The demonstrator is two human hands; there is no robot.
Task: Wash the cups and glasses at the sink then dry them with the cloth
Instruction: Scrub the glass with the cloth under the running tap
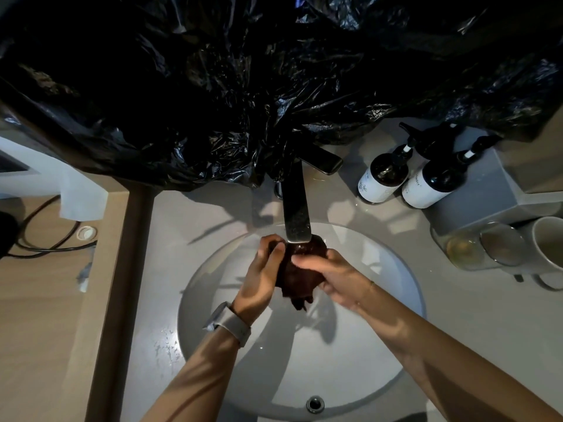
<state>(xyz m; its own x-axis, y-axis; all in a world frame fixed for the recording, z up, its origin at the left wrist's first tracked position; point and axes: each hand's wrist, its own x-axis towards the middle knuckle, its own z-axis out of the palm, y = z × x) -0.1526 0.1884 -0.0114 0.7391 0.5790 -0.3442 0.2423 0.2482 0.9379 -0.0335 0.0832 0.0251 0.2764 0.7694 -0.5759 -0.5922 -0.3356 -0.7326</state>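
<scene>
Over the round white sink [380, 354], both my hands hold a dark brown cloth [300, 277] bunched up right under the tip of the dark flat tap spout [297, 205]. My left hand [262, 272] grips its left side, fingers curled over the top. My right hand [332, 274] grips its right side. The cloth's lower end hangs down between my wrists. At the right counter edge stand two clear glasses [466, 249], [502, 243] and a white mug [548, 245], lined up on a tray.
Crumpled black plastic sheeting [243, 86] covers the wall above the tap. Two dark pump bottles [384, 175], [432, 181] stand at the back right. The sink's overflow hole [314, 403] is near me. Water drops lie on the counter left of the basin. A wooden surface with black cables [42, 239] lies left.
</scene>
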